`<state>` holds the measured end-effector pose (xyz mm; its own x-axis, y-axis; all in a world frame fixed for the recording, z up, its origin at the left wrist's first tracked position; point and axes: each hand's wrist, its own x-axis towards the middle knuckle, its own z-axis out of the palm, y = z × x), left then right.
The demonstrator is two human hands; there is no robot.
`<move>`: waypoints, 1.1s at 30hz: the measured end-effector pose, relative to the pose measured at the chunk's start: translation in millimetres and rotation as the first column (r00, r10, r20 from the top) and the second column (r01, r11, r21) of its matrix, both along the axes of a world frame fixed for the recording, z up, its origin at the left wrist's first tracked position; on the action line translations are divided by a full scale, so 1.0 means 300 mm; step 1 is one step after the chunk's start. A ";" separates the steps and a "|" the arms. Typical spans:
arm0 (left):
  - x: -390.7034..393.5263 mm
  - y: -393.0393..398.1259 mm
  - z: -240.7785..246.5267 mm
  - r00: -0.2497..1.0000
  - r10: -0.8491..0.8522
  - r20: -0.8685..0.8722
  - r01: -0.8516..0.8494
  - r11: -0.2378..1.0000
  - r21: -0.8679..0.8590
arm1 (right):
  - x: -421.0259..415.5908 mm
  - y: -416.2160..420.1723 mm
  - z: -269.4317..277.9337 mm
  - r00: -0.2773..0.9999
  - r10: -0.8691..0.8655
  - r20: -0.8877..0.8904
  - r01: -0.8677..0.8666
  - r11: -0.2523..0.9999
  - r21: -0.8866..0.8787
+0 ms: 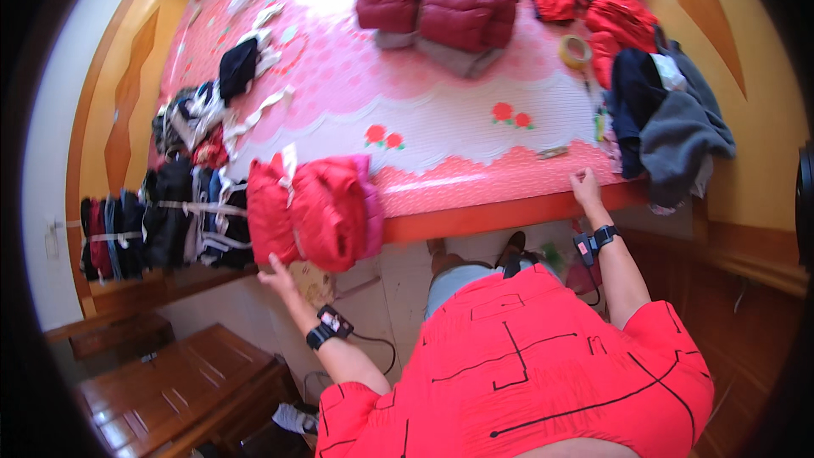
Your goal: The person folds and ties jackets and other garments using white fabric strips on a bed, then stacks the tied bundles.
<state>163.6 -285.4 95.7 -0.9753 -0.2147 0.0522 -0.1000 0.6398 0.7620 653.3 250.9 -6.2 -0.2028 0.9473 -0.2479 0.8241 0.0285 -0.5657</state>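
My left hand (278, 278) is at the lower edge of a red padded garment bundle (327, 213), fingers apart, with the fingertips at or just touching the cloth. A white cloth strip (290, 165) ties this bundle, and a magenta layer (372, 207) shows along its right side. Over the bed's front edge, my right hand (586, 187) has its fingers curled in, and no object shows in it. A small flat item (552, 152) lies on the pink patterned bed cover (445, 121) just beyond that hand.
Tied clothing stacks (168, 213) line the left edge, with loose garments (197, 114) behind. Maroon padded jackets (467, 6) lie at the back. On the right are a tape roll (574, 52), red clothes (620, 19) and a grey garment (687, 127). A wooden cabinet (184, 388) stands lower left.
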 end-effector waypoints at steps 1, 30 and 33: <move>-0.023 -0.018 -0.041 0.989 -0.005 0.146 -0.036 0.960 0.278 | -0.075 -0.027 0.014 0.998 0.005 -0.060 -0.005 1.000 0.007; -0.279 0.214 0.040 0.807 -0.513 0.292 -0.169 0.273 0.947 | -1.405 -0.597 0.429 0.714 0.226 -0.663 -0.558 0.756 -0.343; -0.330 0.351 0.117 0.745 -0.640 0.188 -0.054 0.224 0.973 | -1.386 -0.509 0.541 0.641 0.184 -0.746 -0.528 0.811 -0.253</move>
<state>64.6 -180.1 130.8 -0.7495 0.5380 -0.3857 -0.6157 -0.3526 0.7047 237.5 98.1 156.1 -0.7681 0.5932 -0.2412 0.1972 -0.1392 -0.9704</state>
